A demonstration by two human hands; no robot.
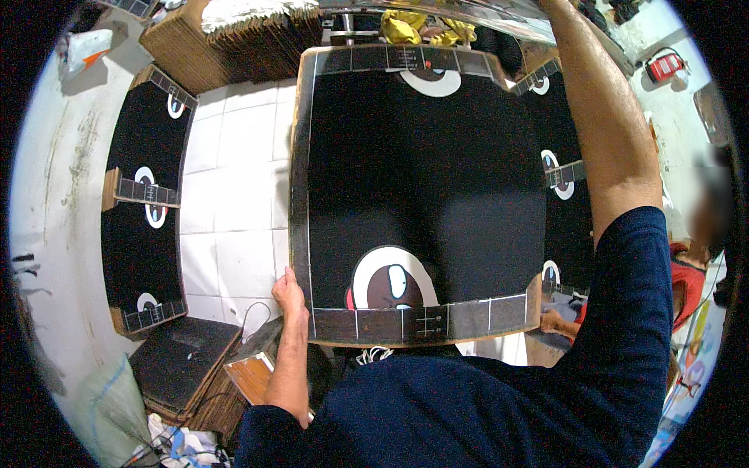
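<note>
Straight ahead of the body, between two side rows, the large black panel (437,156) is presented, its near edge set close to the dark shirt. It is spanned on the right by the outstretched right arm (612,132); the right hand is cut off by the upper rim, so whether its fingers are wide or narrow cannot be told. The near part of the left edge is met by the left hand (289,295), its fingers seemingly curled in, though how much is clasped cannot be told. For a good result here, judged from this stance, the left edge is best steadied squarely, the long reach balanced, and the shirt and forearm held clear of the black face. A co-worker's hand (555,321) is seen just beside the near right corner, so pressure there is best matched. Now the materials: matt, smooth black is shown across the panel and repeated in the left row (136,257), with glossy white tiles (226,203) laid between. Rough brown layers are piled in the corrugated stack (175,51). The near edge is crossed by a dark, white-lined strip (460,320), and a rounded, white-ringed eye print (396,279) is partly covered by it.
</note>
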